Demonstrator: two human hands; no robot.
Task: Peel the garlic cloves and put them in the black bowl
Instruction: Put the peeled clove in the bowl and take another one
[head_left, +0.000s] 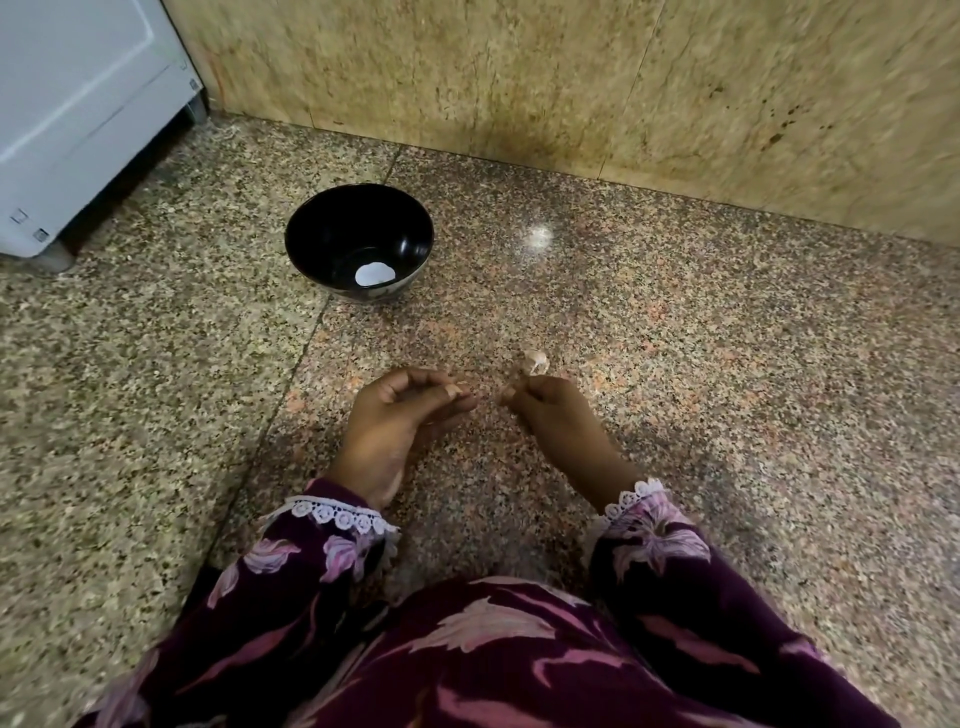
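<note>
- A speckled granite floor (675, 364) is seen from above, met at the back by a beige stone wall (571, 78); a white appliance (78, 119) stands in the far left corner.
- The black bowl (311, 234) is set on the floor beyond the hands, toward the left; only a pale round patch is seen at its bottom, and whether that is a reflection or a peeled clove cannot be told.
- One small garlic clove (534, 361), pale and still skinned as far as can be made out, lies on the floor just beyond the right hand.
- The left hand (400, 415) is held low over the floor with its fingers (457, 391) curled and the thumb brought against them; whether a scrap of skin or a clove is pinched there cannot be told.
- The right hand (550, 410) is likewise curled, its fingertips drawn together next to the clove; what is held, if anything, is not shown.
- The step in hand is judged to be the taking up or skinning of a clove.
- It is best done with the clove pinched firmly at one end while the papery skin is caught by a nail at the other and drawn off in strips.
- Loose skin is best kept apart from the bowl, so that only bare cloves are dropped in.
</note>
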